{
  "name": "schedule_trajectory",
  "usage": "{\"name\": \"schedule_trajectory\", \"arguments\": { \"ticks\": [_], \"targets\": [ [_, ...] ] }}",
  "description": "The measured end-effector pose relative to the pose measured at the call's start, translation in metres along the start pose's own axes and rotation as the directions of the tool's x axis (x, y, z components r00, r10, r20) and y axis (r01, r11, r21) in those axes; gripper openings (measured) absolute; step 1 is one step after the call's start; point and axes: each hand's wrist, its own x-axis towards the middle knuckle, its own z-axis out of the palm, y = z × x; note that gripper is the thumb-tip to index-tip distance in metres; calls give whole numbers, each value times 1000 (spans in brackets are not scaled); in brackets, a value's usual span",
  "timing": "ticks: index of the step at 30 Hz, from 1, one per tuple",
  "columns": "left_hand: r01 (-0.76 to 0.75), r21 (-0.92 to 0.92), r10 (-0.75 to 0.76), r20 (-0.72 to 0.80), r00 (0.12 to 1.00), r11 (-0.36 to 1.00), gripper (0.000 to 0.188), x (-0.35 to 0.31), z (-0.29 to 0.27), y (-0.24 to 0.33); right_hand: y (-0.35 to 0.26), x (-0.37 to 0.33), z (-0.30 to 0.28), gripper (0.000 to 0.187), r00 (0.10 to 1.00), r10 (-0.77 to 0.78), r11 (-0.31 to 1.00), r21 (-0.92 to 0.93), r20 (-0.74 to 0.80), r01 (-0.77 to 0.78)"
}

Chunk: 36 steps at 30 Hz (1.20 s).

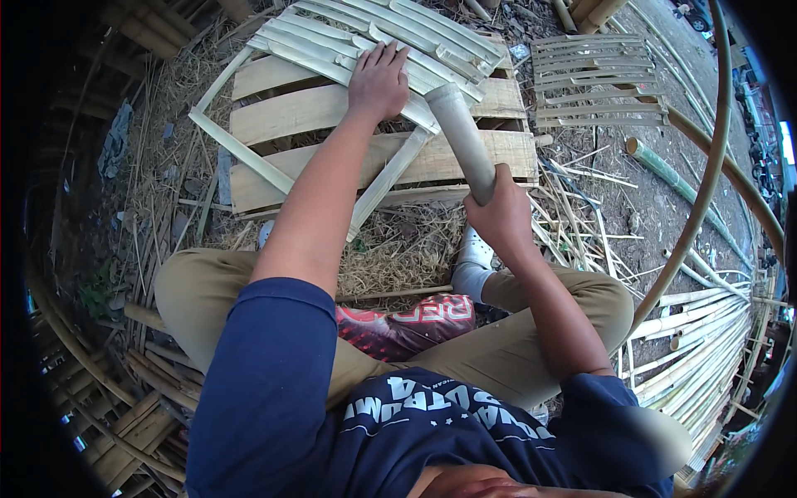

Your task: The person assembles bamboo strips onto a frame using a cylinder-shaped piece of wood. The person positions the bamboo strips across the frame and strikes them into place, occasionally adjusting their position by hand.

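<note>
My left hand lies on a slatted bamboo panel, its palm down and its fingers stretched over the pale strips. The panel has a frame of split bamboo, with bare side strips reaching toward me. My right hand is wrapped round the lower end of a short, thick bamboo length. The upper end of that piece is over the panel's near right edge; I cannot tell whether it touches. Beneath the panel is a low bench of wide wooden planks.
Another slatted bamboo panel lies on the ground at the far right. A green bamboo pole and a stack of split bamboo are on the right. A curved pole arches there. Straw and shavings cover the ground between my legs.
</note>
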Motion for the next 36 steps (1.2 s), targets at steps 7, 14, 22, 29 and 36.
{"name": "schedule_trajectory", "arguments": {
  "ticks": [7,14,22,29,36],
  "targets": [
    [21,12,-21,-11,1000,1000,53,-1,0,-9,-21,2,-25,41,971,-4,968,244,-238,64],
    [13,14,-13,38,999,1000,54,-1,3,-8,2,16,3,38,999,2,993,-116,35,2],
    [-11,13,11,-7,1000,1000,53,2,2,-3,3,6,0,36,1000,-9,1000,-15,-20,8],
    [-2,14,2,3,1000,1000,53,-1,2,-7,-15,3,-10,41,975,-40,976,200,-218,85],
    [13,-24,-13,-6,1000,1000,52,-2,4,-4,2,3,-1,32,992,-75,985,-150,100,90]
  ]
}}
